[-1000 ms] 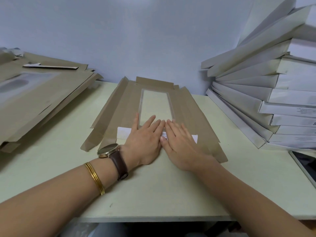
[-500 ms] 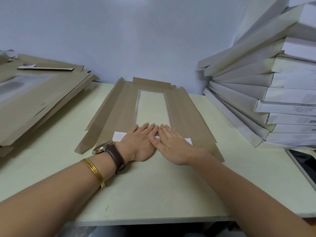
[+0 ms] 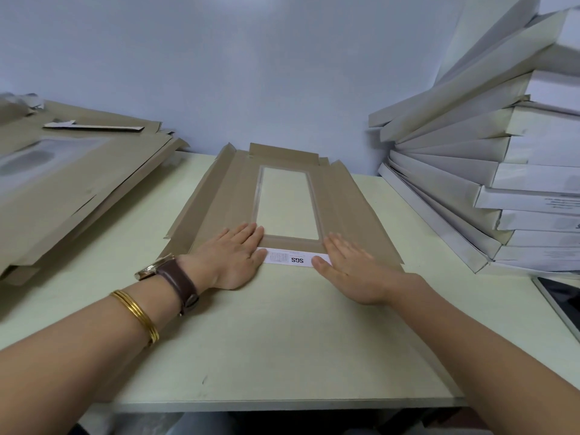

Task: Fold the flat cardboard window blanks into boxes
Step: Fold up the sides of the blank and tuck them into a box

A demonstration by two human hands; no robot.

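A brown cardboard window blank [image 3: 342,202] lies flat on the pale table [image 3: 276,340], its clear window [image 3: 287,202] in the middle. Its near flap [image 3: 292,257] is folded over, showing a white printed strip marked SGS. My left hand [image 3: 233,254] presses flat on the flap's left end, fingers straight. My right hand [image 3: 351,265] presses flat on the right end, thumb on the white strip. The blank's long side flaps rise slightly at left and right.
A pile of flat brown blanks [image 3: 62,183] fills the left of the table. A leaning stack of finished white boxes [image 3: 508,171] stands at the right. A tablet's corner [image 3: 561,296] lies at the right edge. The wall is close behind.
My hands, side by side at the flap's middle before, have slid apart toward its ends, uncovering the white printed strip between them.
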